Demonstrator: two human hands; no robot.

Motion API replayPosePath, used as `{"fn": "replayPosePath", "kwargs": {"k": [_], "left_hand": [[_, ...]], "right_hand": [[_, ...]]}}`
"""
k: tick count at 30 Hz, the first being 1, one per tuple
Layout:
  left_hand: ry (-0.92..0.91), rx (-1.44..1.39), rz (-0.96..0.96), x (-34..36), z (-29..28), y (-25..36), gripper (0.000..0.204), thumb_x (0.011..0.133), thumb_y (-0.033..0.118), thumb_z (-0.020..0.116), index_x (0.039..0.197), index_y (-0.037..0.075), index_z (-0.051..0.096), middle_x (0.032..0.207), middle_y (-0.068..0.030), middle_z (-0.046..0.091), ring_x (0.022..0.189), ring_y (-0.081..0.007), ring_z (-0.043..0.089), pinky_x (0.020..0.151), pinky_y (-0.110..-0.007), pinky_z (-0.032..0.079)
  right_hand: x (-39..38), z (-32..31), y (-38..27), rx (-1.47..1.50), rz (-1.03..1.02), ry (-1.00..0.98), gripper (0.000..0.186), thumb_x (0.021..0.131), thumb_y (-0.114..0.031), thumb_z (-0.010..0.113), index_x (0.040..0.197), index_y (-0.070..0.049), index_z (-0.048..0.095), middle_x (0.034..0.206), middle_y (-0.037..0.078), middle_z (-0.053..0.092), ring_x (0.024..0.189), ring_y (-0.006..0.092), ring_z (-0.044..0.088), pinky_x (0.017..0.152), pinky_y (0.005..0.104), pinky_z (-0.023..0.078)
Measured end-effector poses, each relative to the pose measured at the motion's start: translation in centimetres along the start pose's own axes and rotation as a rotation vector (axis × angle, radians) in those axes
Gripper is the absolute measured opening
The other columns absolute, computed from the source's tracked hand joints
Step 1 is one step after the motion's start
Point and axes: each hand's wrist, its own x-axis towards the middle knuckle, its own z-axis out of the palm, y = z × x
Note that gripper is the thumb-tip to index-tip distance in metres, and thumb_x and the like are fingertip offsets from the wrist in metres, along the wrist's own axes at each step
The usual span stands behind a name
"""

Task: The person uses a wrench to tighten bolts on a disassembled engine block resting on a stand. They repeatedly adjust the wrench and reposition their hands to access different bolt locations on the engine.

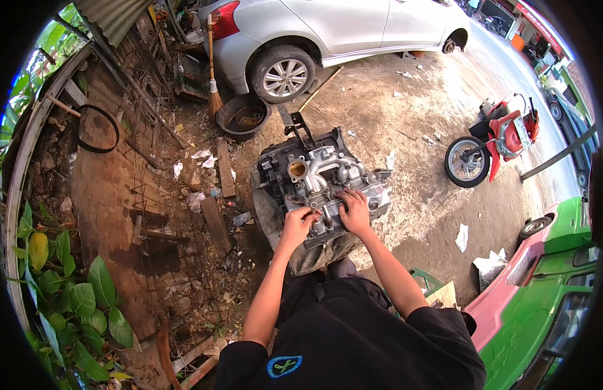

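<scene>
A car engine (pixel 324 182) with a silver intake manifold (pixel 320 166) on top rests on a grey cloth-covered support in front of me. My left hand (pixel 299 224) has its fingers curled in at a small fitting on the near left of the engine; whatever they hold is hidden. My right hand (pixel 353 211) lies on the metal near the engine's right side, fingers apart and bent slightly over it. A black bracket (pixel 300 129) sticks up from the far side.
A silver car (pixel 340 32), broom (pixel 214 91) and black basin (pixel 243 117) are ahead. Boards (pixel 217 224), rusty rods, debris and plants (pixel 74 292) crowd the left. A red motorcycle (pixel 503 140), green-and-pink vehicle (pixel 535 286) and leaning pole (pixel 561 153) are on the right.
</scene>
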Motion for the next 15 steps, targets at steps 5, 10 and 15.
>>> {"fn": "replayPosePath", "kwargs": {"k": [5,10,15], "left_hand": [[-0.059,0.099,0.031,0.2,0.3,1.1,0.013,0.096,0.000,0.064,0.104,-0.006,0.072,0.089,-0.0158,0.073,0.079,-0.0210,0.071,0.073,-0.035,0.054],[-0.084,0.098,0.063,0.2,0.4,1.5,0.013,0.095,0.000,0.064,0.104,-0.008,0.071,0.094,-0.0181,0.074,0.086,-0.0257,0.074,0.076,-0.036,0.055],[-0.129,0.079,0.092,0.3,0.8,1.7,0.014,0.094,-0.001,0.064,0.104,-0.008,0.071,0.096,-0.0187,0.075,0.090,-0.0276,0.075,0.079,-0.037,0.057]], "right_hand": [[-0.1,-0.1,-0.1,-0.019,-0.015,0.004,0.036,0.085,-0.012,0.058,0.119,-0.010,0.070,0.126,0.009,0.070,0.131,0.0284,0.056,0.118,0.0478,0.033],[-0.1,0.2,0.1,-0.018,0.002,-0.001,0.035,0.086,-0.012,0.058,0.118,-0.010,0.071,0.126,0.008,0.070,0.131,0.0276,0.056,0.118,0.0471,0.033],[0.0,0.4,0.4,-0.032,-0.007,0.002,0.035,0.086,-0.013,0.058,0.119,-0.010,0.071,0.126,0.008,0.070,0.131,0.0275,0.056,0.117,0.0469,0.033]]}}
